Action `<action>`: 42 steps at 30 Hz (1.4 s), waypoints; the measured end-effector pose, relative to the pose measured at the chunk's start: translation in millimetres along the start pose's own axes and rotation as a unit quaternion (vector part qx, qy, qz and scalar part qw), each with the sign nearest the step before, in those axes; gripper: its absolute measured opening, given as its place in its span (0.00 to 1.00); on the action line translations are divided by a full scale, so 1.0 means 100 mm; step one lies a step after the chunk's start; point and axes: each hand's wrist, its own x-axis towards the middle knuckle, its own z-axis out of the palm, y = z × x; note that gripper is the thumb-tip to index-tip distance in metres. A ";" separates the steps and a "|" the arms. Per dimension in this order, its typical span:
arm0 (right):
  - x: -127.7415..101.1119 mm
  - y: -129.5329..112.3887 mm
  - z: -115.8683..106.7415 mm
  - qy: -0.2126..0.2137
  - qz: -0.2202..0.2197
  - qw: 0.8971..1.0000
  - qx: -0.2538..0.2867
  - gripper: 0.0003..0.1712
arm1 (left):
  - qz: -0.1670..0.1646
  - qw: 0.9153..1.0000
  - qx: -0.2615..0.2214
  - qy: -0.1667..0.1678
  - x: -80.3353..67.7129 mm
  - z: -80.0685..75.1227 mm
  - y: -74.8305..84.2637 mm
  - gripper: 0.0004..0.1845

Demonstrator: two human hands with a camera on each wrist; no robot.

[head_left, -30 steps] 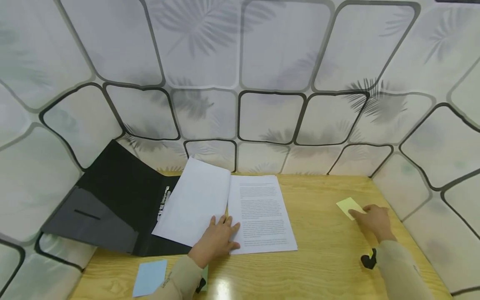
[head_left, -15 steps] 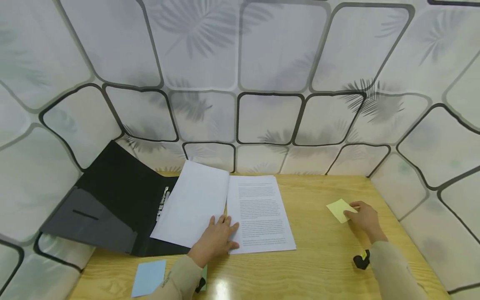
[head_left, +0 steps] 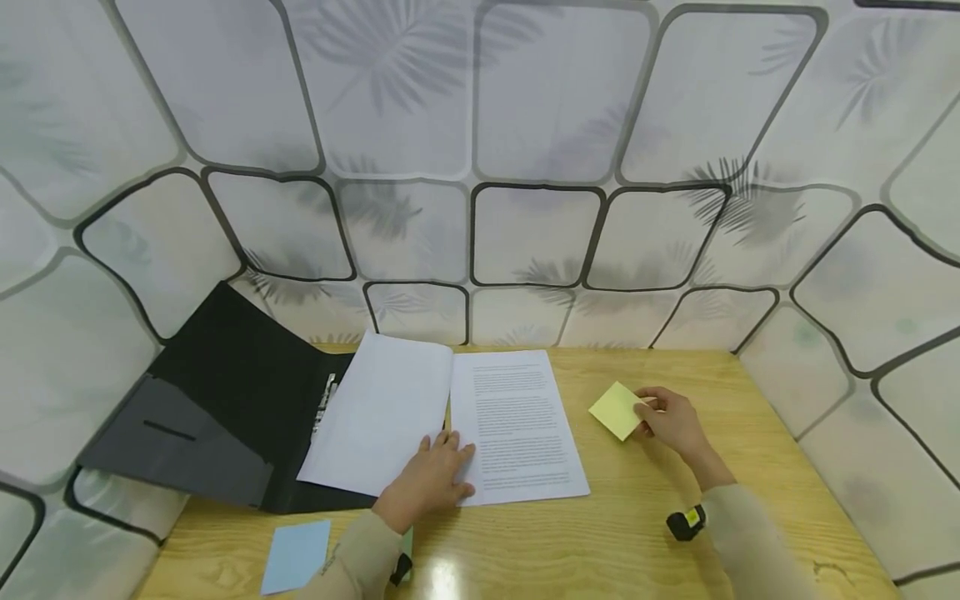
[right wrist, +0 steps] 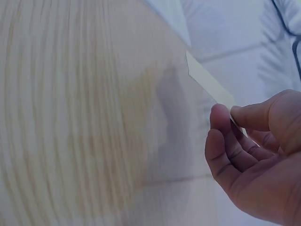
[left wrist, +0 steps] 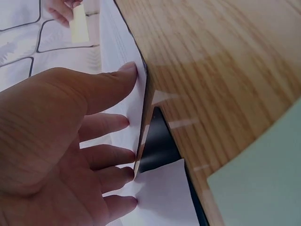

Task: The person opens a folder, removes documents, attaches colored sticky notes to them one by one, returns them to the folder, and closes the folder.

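Between thumb and fingers, my right hand [head_left: 670,421] pinches a yellow sticky note [head_left: 617,410] to the right of the printed pages. In the right wrist view the sticky note [right wrist: 209,81] shows nearly edge-on, above the wooden surface. My left hand [head_left: 429,475] rests with spread fingers across the inner edges of two paper stacks. One is the blank white sheets [head_left: 386,408], lying partly over the open black binder [head_left: 232,392]; the other is the printed pages [head_left: 521,425]. In the left wrist view, the left fingertips [left wrist: 127,202] touch the paper.
A light blue sheet [head_left: 296,557] lies below the binder at the front left. A pale green sheet [head_left: 408,546] is mostly hidden under the left forearm. Metal rings [head_left: 326,402] stand in the binder's spine. Patterned fabric walls [head_left: 536,233] border the wooden table [head_left: 525,550].
My right hand has carried the yellow sticky note leftward toward the printed pages. My left hand has stayed on the papers, while the blank sheets' top edge has sunk a little.
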 end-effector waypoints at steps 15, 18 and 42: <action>0.00 -0.63 0.74 -0.045 -0.063 0.991 0.105 0.17 | 0.012 0.990 -0.108 0.095 0.11 -0.11 -0.02 0.22; -0.01 -0.74 0.87 -0.064 -0.080 0.987 0.122 0.16 | 0.005 0.977 -0.167 0.135 0.17 -0.12 0.03 0.21; -0.30 -1.16 1.26 -0.154 -0.246 0.949 -0.126 0.54 | -0.136 0.804 -0.543 0.200 0.26 -0.10 0.10 0.10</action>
